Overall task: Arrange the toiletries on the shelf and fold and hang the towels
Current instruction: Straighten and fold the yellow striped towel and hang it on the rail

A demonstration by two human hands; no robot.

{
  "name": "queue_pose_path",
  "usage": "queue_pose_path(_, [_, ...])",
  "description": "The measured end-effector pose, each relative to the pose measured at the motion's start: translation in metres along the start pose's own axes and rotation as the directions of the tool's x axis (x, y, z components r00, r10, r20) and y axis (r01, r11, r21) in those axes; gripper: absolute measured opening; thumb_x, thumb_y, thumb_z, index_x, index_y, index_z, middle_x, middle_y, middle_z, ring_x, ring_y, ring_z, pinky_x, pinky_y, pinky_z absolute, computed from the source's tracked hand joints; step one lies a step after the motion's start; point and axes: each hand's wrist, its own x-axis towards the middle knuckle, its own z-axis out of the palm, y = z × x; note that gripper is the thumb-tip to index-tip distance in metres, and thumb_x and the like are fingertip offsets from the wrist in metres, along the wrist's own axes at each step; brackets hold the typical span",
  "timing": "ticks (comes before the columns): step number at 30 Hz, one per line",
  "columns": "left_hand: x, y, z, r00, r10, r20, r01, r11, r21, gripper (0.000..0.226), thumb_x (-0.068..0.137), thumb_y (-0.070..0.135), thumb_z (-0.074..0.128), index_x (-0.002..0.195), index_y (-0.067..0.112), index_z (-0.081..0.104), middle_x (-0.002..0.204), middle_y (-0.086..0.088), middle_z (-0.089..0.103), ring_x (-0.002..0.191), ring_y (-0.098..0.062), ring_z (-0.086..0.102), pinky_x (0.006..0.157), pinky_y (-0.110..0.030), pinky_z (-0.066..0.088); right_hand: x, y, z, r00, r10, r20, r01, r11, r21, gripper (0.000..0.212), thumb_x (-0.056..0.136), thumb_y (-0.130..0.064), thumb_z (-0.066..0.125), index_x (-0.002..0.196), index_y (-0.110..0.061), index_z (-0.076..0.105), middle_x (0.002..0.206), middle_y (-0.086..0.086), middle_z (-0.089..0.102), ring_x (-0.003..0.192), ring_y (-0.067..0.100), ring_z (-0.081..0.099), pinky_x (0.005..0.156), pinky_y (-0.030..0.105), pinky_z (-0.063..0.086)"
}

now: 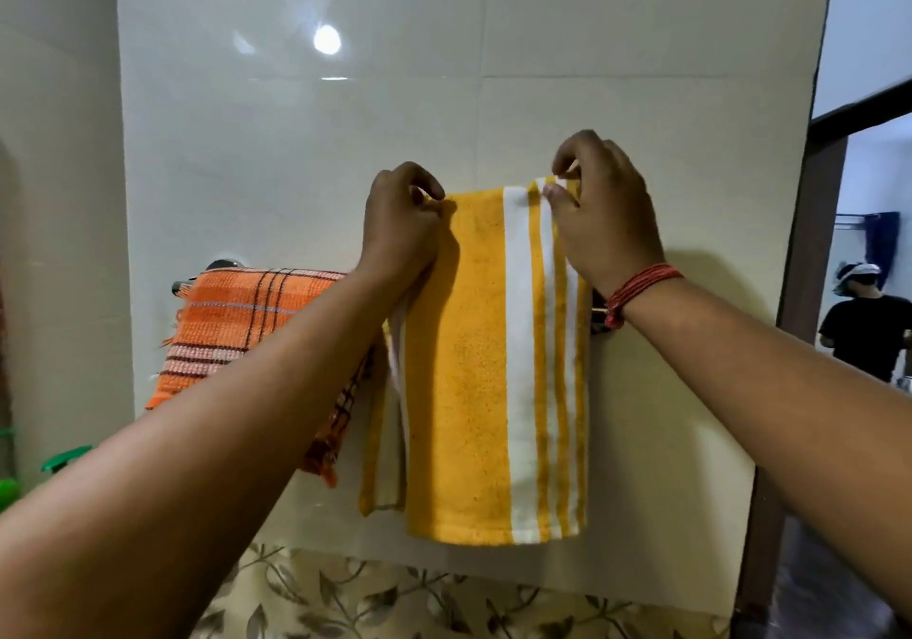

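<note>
Yellow striped towel [459,367]: held up before the wall, long axis hanging straight down from both grips. Left hand [399,224] pinches one top corner, right hand [602,214] the other. Towel rail [222,266] lies lower, behind; orange checked towel [237,327] already draped beside.

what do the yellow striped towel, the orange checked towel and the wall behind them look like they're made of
Yellow striped towel: looks like cotton terry, going by its fuzzy, matte looped pile.
Orange checked towel: a thinner flat woven cloth, probably cotton, with a visible ribbed weave and frayed thread ends at its edge.
Wall: glazed ceramic tile, most likely; it is glossy, mirrors a lamp and shows thin grout lines.
</note>
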Motion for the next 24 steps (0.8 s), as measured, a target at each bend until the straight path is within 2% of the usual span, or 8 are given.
queue_pose_path(5, [0.002,0.026,-0.012,0.996,-0.092,0.001,0.082,0.883,-0.462,0.043,0.072,-0.022,0.042,0.068,0.019,0.056,0.072,0.001,0.051,0.061,-0.008,0.05,0.052,-0.02,0.037,0.01,-0.013,-0.026,0.979,0.203,-0.015,-0.184,0.916,0.357,0.023,0.082,-0.009,0.069,0.1,-0.018,0.058,0.073,-0.009,0.051,0.065,0.005,0.051,0.057,0.01,0.043])
queue_pose_path(7, [0.004,0.03,-0.017,0.997,-0.077,0.023,0.077,0.846,-0.527,0.044,0.072,-0.025,0.04,0.07,0.017,0.054,0.073,-0.002,0.051,0.059,-0.008,0.06,0.05,-0.022,0.037,0.003,-0.015,-0.033,0.988,0.132,-0.076,-0.093,0.918,0.385,0.024,0.082,-0.009,0.07,0.103,-0.015,0.06,0.077,-0.007,0.053,0.068,0.003,0.051,0.064,0.013,0.047])
queue_pose_path(9, [0.006,0.029,-0.02,0.997,-0.036,0.075,0.069,0.86,-0.505,0.046,0.074,-0.026,0.038,0.073,0.017,0.054,0.083,-0.009,0.056,0.066,-0.01,0.068,0.049,-0.024,0.036,-0.008,-0.014,-0.035,0.983,-0.075,-0.169,0.117,0.96,0.256,0.021,0.083,-0.005,0.069,0.103,-0.006,0.062,0.088,0.003,0.057,0.074,0.005,0.049,0.07,0.014,0.044])
queue_pose_path(12, [0.012,0.021,-0.019,0.994,0.048,0.103,-0.02,0.965,-0.263,0.05,0.076,-0.019,0.046,0.072,0.029,0.059,0.114,-0.013,0.055,0.091,-0.016,0.064,0.059,-0.021,0.045,-0.027,-0.006,-0.025,0.894,-0.408,-0.188,0.411,0.912,-0.025,0.022,0.084,0.012,0.058,0.104,0.004,0.065,0.092,0.022,0.056,0.082,0.022,0.049,0.075,0.027,0.044])
queue_pose_path(14, [0.011,0.014,-0.016,0.982,0.148,0.115,-0.145,0.989,-0.033,0.044,0.08,-0.016,0.049,0.077,0.026,0.059,0.115,-0.005,0.045,0.097,-0.005,0.053,0.074,-0.011,0.045,-0.035,0.003,-0.015,0.829,-0.54,-0.148,0.52,0.84,-0.153,0.027,0.087,0.013,0.048,0.107,0.006,0.065,0.092,0.025,0.058,0.086,0.03,0.05,0.078,0.034,0.045])
queue_pose_path(16, [0.006,0.004,-0.011,0.955,0.258,0.146,-0.281,0.946,0.163,0.031,0.084,-0.012,0.047,0.088,0.016,0.059,0.112,-0.002,0.039,0.09,-0.004,0.047,0.075,-0.009,0.042,-0.035,0.01,-0.004,0.807,-0.587,-0.062,0.56,0.796,-0.23,0.033,0.095,0.004,0.035,0.108,0.006,0.066,0.089,0.024,0.058,0.083,0.035,0.053,0.074,0.04,0.046])
queue_pose_path(21, [0.001,-0.015,0.0,0.878,0.382,0.289,-0.479,0.691,0.541,0.02,0.089,0.005,0.054,0.102,0.014,0.065,0.113,-0.009,0.05,0.092,-0.028,0.053,0.07,-0.036,0.047,-0.017,0.019,0.015,0.877,-0.381,0.294,0.467,0.819,-0.332,0.014,0.081,0.002,0.06,0.09,-0.008,0.061,0.086,0.014,0.051,0.073,0.034,0.053,0.057,0.034,0.036])
queue_pose_path(24, [0.0,-0.001,-0.001,0.86,0.336,0.385,-0.511,0.562,0.65,0.024,0.089,0.01,0.053,0.103,0.021,0.069,0.107,-0.004,0.055,0.092,-0.028,0.054,0.066,-0.037,0.045,-0.012,0.019,0.014,0.851,-0.229,0.473,0.408,0.855,-0.32,0.005,0.09,-0.016,0.057,0.093,-0.018,0.06,0.09,0.004,0.051,0.07,0.025,0.05,0.055,0.032,0.039])
